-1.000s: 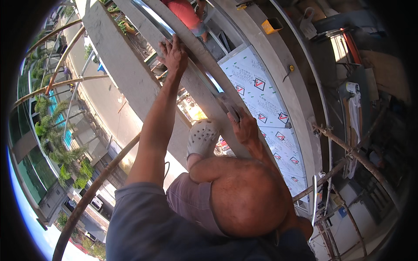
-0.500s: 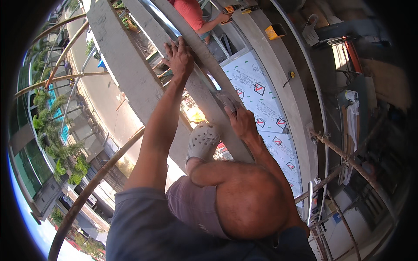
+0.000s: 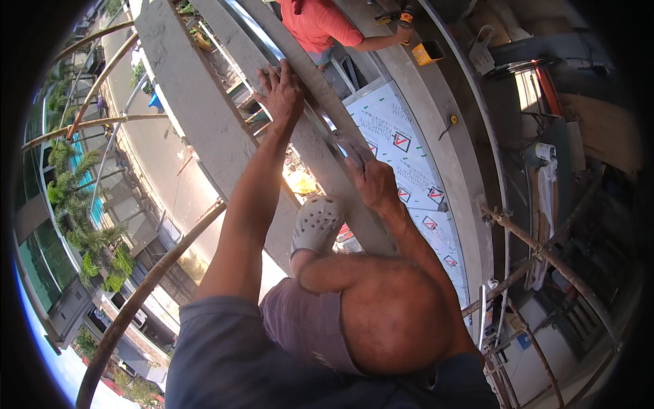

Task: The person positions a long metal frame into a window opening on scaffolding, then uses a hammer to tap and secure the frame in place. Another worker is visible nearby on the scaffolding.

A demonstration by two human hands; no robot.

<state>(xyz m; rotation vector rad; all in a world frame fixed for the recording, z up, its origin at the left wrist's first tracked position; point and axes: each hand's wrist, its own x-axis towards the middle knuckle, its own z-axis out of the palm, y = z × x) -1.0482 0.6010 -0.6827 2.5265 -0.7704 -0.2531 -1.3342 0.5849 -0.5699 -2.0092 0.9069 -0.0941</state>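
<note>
My left hand (image 3: 281, 95) lies with its fingers spread on a grey concrete beam (image 3: 317, 160), near a shiny metal strip (image 3: 272, 48) set along it. Lower and to the right, my right hand (image 3: 373, 183) is closed round a flat grey trowel-like tool (image 3: 350, 144). The tool rests against the beam's right part, and its exact kind is hard to make out. My foot in a light perforated clog (image 3: 319, 221) stands below, between both forearms.
A co-worker in a red shirt (image 3: 320, 27) reaches toward a drill (image 3: 407, 19) beside a yellow container (image 3: 428, 52). Printed panels (image 3: 402, 157) lie right of the beam. A yellow tape measure (image 3: 452, 120) sits on the curved ledge (image 3: 470, 184). Gaps and bamboo poles (image 3: 146, 293) border a street drop at left.
My right hand and the tool have shifted slightly up and left along the beam. The co-worker's arm has swung right with the drill, toward the yellow container. My left hand stays put.
</note>
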